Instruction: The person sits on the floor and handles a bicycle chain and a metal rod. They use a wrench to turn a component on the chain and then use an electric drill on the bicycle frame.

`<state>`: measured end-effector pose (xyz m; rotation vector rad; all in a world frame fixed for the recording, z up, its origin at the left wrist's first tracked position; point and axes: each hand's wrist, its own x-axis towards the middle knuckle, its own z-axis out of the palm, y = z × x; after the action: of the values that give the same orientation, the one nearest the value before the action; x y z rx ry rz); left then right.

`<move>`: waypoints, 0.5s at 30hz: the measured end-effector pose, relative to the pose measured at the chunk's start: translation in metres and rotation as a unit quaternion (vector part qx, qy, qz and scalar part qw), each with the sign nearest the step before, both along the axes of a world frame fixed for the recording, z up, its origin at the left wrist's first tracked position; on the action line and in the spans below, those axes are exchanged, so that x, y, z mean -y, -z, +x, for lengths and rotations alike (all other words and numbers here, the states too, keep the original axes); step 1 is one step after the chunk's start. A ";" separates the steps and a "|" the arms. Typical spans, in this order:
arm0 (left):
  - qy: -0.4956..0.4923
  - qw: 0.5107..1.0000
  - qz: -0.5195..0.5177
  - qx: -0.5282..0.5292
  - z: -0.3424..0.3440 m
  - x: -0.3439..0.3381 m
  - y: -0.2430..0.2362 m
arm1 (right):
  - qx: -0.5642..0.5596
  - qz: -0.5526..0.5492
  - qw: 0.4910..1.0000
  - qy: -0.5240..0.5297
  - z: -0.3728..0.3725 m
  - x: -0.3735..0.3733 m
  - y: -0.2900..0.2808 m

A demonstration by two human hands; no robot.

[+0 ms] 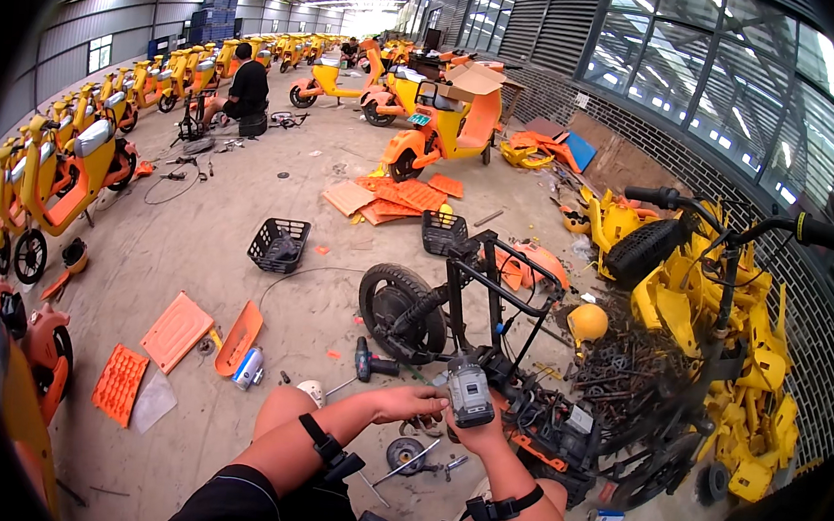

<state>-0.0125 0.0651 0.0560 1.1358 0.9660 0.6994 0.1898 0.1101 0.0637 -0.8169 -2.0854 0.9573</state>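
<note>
My right hand (482, 432) is wrapped around a cordless power tool (468, 392), whose grey battery end faces up toward me. Close on its left is my left hand (408, 404), fingers together and tips at the tool's side; what they pinch, if anything, is hidden. Just beyond both hands stands a stripped black scooter frame (502, 301) with its rear wheel (401, 308) at the left. Its open underbody (551, 423), with dark parts and orange edging, lies by my right hand. A second cordless drill (370, 362) rests on the floor beyond my left hand.
A small wheel (406, 456) and metal rods lie below my hands. Orange panels (177, 330) and a spray can (249, 369) are at the left, black baskets (279, 245) farther off. Yellow body parts (760, 385) pile up at the right. Another person (248, 86) sits at the far left.
</note>
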 end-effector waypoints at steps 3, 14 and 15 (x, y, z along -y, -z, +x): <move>-0.007 1.000 0.000 0.014 -0.001 0.001 0.001 | -0.008 -0.002 1.000 -0.012 -0.002 0.000 -0.002; -0.035 0.999 0.000 -0.042 -0.004 0.000 -0.014 | -0.026 -0.036 0.999 -0.018 -0.008 -0.003 -0.002; -0.035 0.998 0.002 -0.045 -0.004 0.001 -0.017 | -0.027 -0.038 0.999 -0.018 -0.008 -0.002 -0.004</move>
<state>-0.0164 0.0640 0.0734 1.1501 1.0859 0.7121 0.1817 0.1123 0.0674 -0.7850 -2.0334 1.0723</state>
